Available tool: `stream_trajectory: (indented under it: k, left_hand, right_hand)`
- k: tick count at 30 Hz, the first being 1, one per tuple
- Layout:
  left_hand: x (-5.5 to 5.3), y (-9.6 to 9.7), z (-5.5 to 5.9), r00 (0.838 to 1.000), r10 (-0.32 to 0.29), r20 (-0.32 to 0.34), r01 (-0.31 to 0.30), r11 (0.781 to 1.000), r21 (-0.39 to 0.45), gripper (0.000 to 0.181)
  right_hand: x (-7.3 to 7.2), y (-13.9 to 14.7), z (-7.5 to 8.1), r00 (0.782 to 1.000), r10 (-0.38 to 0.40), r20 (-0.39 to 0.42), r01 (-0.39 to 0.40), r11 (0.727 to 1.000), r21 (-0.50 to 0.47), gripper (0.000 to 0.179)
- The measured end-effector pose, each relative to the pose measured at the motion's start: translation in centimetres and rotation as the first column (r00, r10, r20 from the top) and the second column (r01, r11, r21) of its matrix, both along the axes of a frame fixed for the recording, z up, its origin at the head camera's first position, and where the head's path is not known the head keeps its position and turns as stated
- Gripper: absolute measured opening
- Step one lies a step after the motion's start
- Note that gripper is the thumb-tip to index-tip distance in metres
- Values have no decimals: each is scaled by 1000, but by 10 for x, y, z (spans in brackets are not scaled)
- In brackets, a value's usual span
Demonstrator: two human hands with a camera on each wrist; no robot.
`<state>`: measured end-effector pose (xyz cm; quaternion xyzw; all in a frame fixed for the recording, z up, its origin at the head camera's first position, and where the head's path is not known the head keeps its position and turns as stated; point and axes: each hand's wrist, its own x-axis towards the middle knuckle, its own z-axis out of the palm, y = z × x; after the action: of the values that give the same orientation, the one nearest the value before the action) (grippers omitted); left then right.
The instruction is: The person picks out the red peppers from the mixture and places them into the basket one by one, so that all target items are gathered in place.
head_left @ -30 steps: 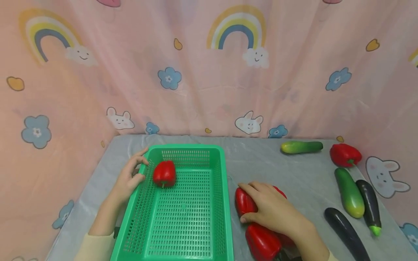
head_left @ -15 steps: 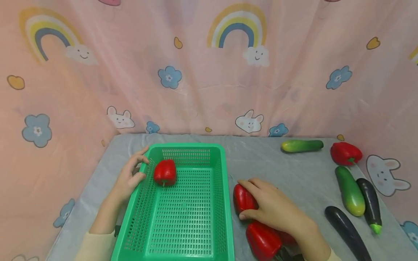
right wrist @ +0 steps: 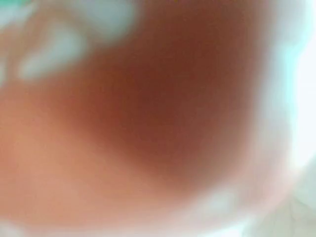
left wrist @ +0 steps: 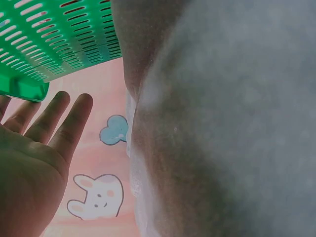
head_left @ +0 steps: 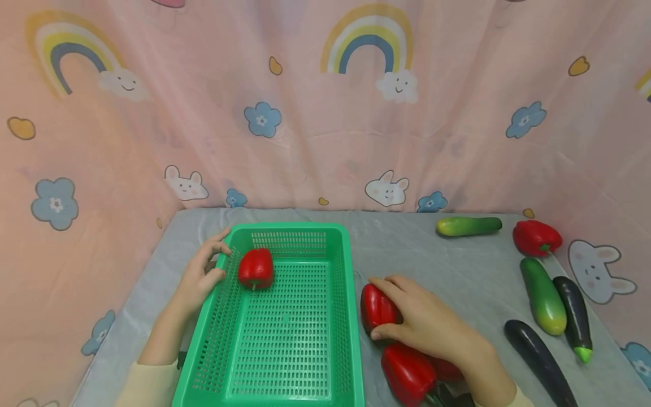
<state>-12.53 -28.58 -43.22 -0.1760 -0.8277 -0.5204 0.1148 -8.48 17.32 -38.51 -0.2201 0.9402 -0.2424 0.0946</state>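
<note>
My left hand (head_left: pixel 200 277) rests at the left rim of a green plastic basket (head_left: pixel 356 339); its thumb and fingertips touch the rim. In the left wrist view the fingers (left wrist: pixel 71 126) lie fairly straight beside the basket wall (left wrist: pixel 84 37). One red bell pepper (head_left: pixel 256 269) sits inside, near the far left corner. Right of the basket, my right hand (head_left: pixel 424 316) grips another red bell pepper (head_left: pixel 377 308), fingers over its far side and thumb on the near side. Nearer me lies a red bell pepper (head_left: pixel 408 370), with more red (head_left: pixel 447 369) partly hidden under the wrist. The right wrist view is blurred.
At the far right lie a light green zucchini-like vegetable (head_left: pixel 469 226), a red bell pepper (head_left: pixel 536 237), a darker green one (head_left: pixel 543 297), and two eggplants (head_left: pixel 574 316). A grey cloth (head_left: pixel 391 243) covers the table. A pink printed curtain (head_left: pixel 325 152) hangs behind.
My right hand and the red bell pepper in it have shifted slightly left, toward the basket. The left hand and basket stay in place.
</note>
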Motion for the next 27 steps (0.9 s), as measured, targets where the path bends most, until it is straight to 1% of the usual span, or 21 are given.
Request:
stream_trajectory:
  k: [5, 10, 12, 16, 19, 22, 27]
  left_hand:
    - [1, 0, 1, 1000, 13, 19, -13, 1000, -9, 37]
    - [0, -1, 0, 1000, 19, 20, -19, 999, -26, 36]
    - [-1, -1, 0, 1000, 17, 23, -17, 999, -28, 36]
    - [-5, 0, 3, 1000, 2, 16, -2, 1000, -18, 34]
    - [-5, -1, 5, 1000, -1, 6, 1, 1000, -14, 35]
    - [-4, -2, 3, 1000, 4, 4, -4, 1000, -28, 36]
    - [-2, -4, -2, 1000, 17, 21, -16, 999, -39, 36]
  right_hand:
    - [0, 2, 5, 1000, -12, 19, 12, 1000, -18, 91]
    - [0, 4, 11, 1000, -1, -15, 1, 1000, -24, 92]
    - [0, 4, 11, 1000, -4, -14, 4, 1000, -26, 93]
    - [2, 3, 15, 1000, -3, -20, 2, 1000, -31, 95]
    - [2, 1, 18, 999, 19, -48, -20, 999, -33, 94]
    - [2, 0, 20, 997, 37, -65, -39, 999, -31, 93]
    - [3, -2, 27, 995, 64, -78, -65, 998, -10, 93]
